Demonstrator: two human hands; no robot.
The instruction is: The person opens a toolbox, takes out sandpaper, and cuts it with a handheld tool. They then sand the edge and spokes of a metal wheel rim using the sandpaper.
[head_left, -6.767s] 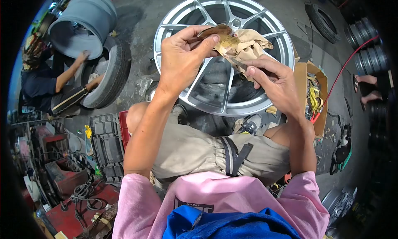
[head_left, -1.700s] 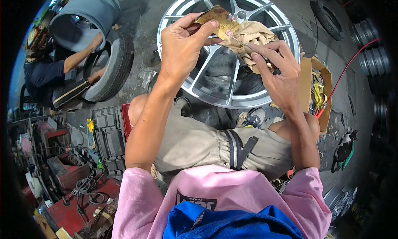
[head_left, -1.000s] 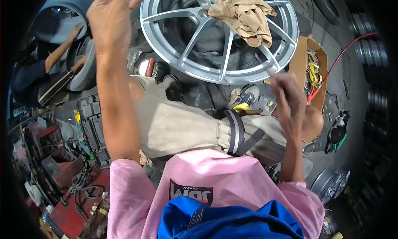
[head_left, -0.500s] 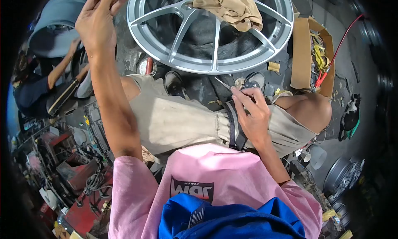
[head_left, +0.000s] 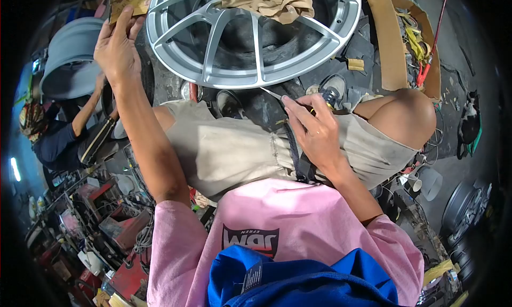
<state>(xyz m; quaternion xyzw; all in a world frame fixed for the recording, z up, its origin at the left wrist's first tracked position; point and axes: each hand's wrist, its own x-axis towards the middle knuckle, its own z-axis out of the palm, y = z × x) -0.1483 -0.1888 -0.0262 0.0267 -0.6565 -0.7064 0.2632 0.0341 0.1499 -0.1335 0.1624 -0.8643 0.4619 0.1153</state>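
Note:
A yellowish-brown printed sheet (head_left: pixel 128 4) is pinched in my left hand (head_left: pixel 118 48), raised at the upper left beside the rim of a silver wheel (head_left: pixel 256 78). My right hand (head_left: pixel 314 128) is held over my lap, its thumb and fingers closed on a thin pointed tool (head_left: pixel 271 93). The tool's tip points up and left, near the wheel's lower edge. A crumpled tan cloth or paper (head_left: pixel 271 2) lies on the wheel's spokes near the hub, touched by neither hand.
At the left, another person (head_left: pixel 58 139) sits beside a grey wheel barrel (head_left: pixel 72 59). A cardboard box (head_left: pixel 385 46) with a red cable (head_left: pixel 438 35) stands at the right, near a black-and-white cat (head_left: pixel 469 123). Tools and a red box (head_left: pixel 125 277) lie lower left.
The tan material was released onto the wheel. My left hand moved left with the sheet, and my right hand came down toward my lap with the thin tool.

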